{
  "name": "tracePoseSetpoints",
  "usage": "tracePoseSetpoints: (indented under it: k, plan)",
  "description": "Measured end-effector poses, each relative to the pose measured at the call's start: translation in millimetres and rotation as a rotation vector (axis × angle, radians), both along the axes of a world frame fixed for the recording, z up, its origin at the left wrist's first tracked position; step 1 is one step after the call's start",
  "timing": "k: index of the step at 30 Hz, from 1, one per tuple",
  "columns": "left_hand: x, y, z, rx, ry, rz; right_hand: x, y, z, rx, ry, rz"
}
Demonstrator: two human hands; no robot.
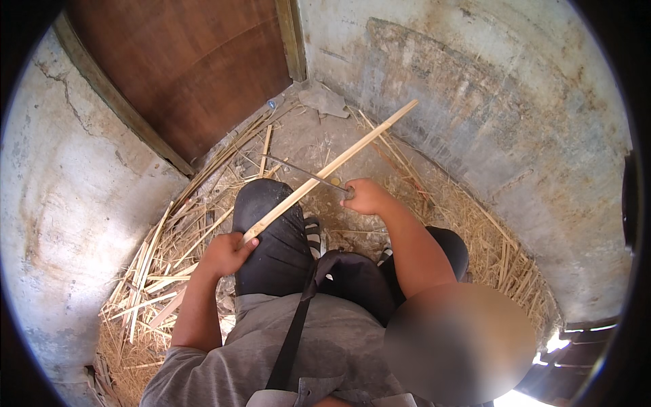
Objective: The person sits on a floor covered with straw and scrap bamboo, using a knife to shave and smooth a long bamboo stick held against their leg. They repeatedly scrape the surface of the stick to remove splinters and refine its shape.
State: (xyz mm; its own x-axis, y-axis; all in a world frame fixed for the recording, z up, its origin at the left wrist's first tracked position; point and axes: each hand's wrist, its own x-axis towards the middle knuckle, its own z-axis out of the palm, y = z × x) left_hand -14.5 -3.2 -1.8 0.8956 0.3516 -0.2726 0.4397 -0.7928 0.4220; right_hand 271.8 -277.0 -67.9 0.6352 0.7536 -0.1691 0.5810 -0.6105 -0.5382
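My left hand (pixel 229 254) is closed around the lower end of a long, pale strip of split bamboo or wood (pixel 339 160). The strip slants up and away to the right, passing over my left knee. In my right hand (pixel 366 197) I grip the handle of a long, thin-bladed knife (pixel 298 169). Its dark blade points left and crosses the strip near mid-length; whether the edge touches the strip I cannot tell.
Cut strips and shavings (pixel 159 278) lie heaped on the floor at the left, with more shavings (pixel 505 261) along the right wall. A brown door (pixel 183 68) stands at the far left. Stained plaster walls (pixel 488 102) enclose the corner. A flat stone slab (pixel 324 102) lies near the door.
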Motion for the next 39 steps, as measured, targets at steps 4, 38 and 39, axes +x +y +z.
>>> tracePoseSetpoints:
  k: [4, 38, 39]
  plan:
    - [0, 0, -1, 0.003, 0.002, 0.014, -2, 2, 10, -0.044, 0.011, 0.022]
    - [1, 0, -1, 0.003, 0.001, 0.018, 1, -1, 6, -0.011, 0.020, 0.055]
    - [1, -1, -2, 0.001, -0.005, 0.017, 0, -1, 5, -0.009, 0.014, 0.079]
